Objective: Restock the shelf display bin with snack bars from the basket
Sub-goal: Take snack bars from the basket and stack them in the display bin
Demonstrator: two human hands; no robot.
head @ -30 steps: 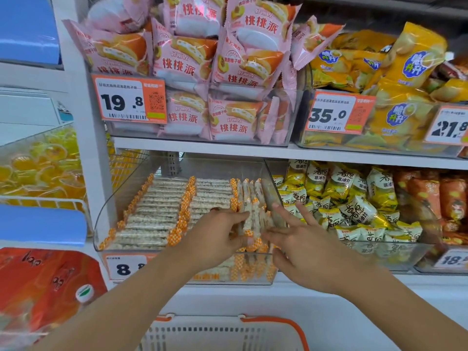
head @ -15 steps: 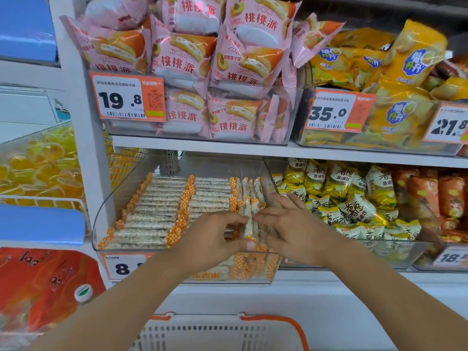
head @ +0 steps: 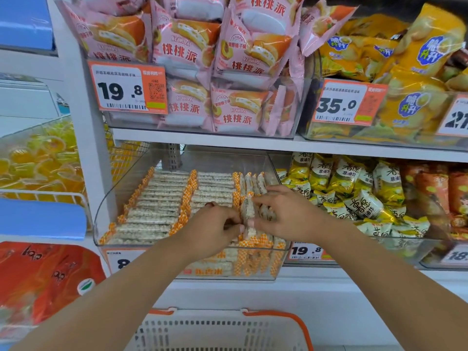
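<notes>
A clear display bin (head: 106, 211) on the lower shelf holds rows of pale snack bars (head: 157, 201) with orange checked wrapper ends. Both hands are inside its right part. My left hand (head: 210, 229) and my right hand (head: 286, 214) meet over an upright bar (head: 247, 211), fingers curled and pinching it from either side among the standing bars. The white basket (head: 222, 330) with an orange rim sits below at the bottom edge; its contents are hidden.
Pink cake packs (head: 192, 54) and yellow chip bags (head: 405, 72) fill the shelf above. A neighbouring bin of yellow and orange snack packs (head: 354, 193) stands right of the bar bin. Jelly cups (head: 38, 158) and red packs (head: 38, 279) lie at the left.
My right hand has moved left and deeper into the bin, from flat over its right edge to pinching a standing bar. My left hand has closed in beside it.
</notes>
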